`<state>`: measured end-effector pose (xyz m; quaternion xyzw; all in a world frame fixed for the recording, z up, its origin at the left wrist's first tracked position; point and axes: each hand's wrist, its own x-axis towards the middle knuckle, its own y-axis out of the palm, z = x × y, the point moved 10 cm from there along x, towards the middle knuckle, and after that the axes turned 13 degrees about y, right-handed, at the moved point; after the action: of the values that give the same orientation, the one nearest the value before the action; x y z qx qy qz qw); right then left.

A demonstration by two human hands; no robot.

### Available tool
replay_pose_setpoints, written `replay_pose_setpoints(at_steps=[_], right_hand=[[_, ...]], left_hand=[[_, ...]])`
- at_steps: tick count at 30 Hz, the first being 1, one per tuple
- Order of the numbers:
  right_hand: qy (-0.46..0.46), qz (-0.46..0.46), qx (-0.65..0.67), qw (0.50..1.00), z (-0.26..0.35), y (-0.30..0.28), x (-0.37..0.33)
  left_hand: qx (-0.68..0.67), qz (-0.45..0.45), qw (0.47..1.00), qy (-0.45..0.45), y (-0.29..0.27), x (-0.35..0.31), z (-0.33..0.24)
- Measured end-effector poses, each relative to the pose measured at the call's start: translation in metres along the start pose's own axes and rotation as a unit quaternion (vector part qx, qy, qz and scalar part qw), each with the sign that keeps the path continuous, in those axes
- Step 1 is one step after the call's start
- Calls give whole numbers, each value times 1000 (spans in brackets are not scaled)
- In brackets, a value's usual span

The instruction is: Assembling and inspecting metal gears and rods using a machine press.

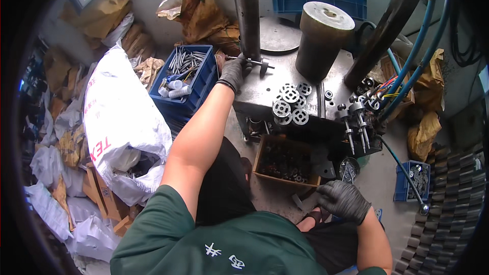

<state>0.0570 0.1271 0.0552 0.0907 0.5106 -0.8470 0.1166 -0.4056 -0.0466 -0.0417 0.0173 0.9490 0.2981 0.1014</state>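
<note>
My left hand (234, 73), in a dark grey glove, is closed on a thin metal shaft (264, 65) with a wider collar, held above the left part of the steel press table (254, 91). Just to the right of it, several round slotted metal discs (290, 95) are piled on the table. My right hand (344, 200), gloved too, is low over my lap near the right end of a cardboard box. Its fingers are curled together, and what they hold, if anything, is hidden. Close to those fingertips is a small grey block-shaped piece (297, 202).
A thick steel cylinder (324, 40) stands on the press table between two dark columns. Several shafts with collars (356, 117) lie at its right edge. Left are a blue crate (204, 79) of metal pins and a white sack (119, 117). Below is the cardboard box (285, 179) of dark parts.
</note>
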Motion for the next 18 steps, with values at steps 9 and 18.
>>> replay_pose_setpoints(at_steps=[9, 18], right_hand=[[40, 41, 6, 998, -10, 15, 4], [71, 24, 9, 997, -36, 26, -6]], left_hand=[[231, -45, 969, 74, -25, 26, -9], [118, -59, 990, 44, -38, 44, 35]])
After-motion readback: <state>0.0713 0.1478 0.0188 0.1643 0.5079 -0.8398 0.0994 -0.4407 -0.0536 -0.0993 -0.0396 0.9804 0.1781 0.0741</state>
